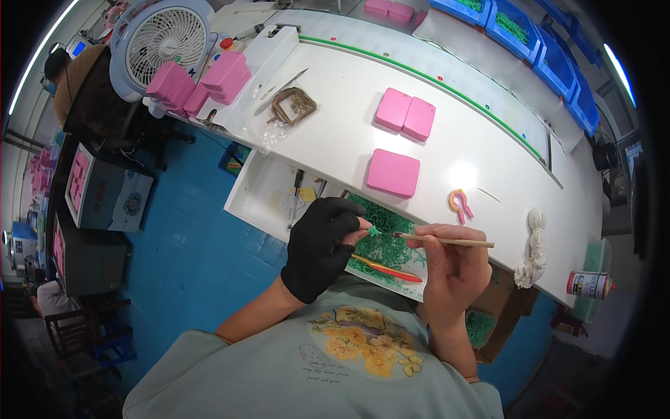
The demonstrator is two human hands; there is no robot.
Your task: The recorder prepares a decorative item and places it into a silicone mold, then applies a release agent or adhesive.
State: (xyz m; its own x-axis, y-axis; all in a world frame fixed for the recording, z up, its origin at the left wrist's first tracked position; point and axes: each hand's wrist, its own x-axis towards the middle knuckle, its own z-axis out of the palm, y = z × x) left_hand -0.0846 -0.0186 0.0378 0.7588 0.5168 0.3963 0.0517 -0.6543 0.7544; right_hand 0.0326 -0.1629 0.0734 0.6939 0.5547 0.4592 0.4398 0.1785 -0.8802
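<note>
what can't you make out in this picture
In the head view:
- Green piece: exact shape, too small and partly covered by the left hand.
- Wooden stick: its tip, too small to identify.
- Drawer: part of its inside, hidden by the left hand.
- Cardboard box: one side, behind the right forearm.

The head view looks steeply down past the person's own shirt (272, 370), which fills the lower edge, with the left hand (316, 244) and right hand (455, 274) close below. It faces forward across the white table (335, 115), its wide fisheye curving the edges and taking in blue floor (185, 237) at left.
</note>
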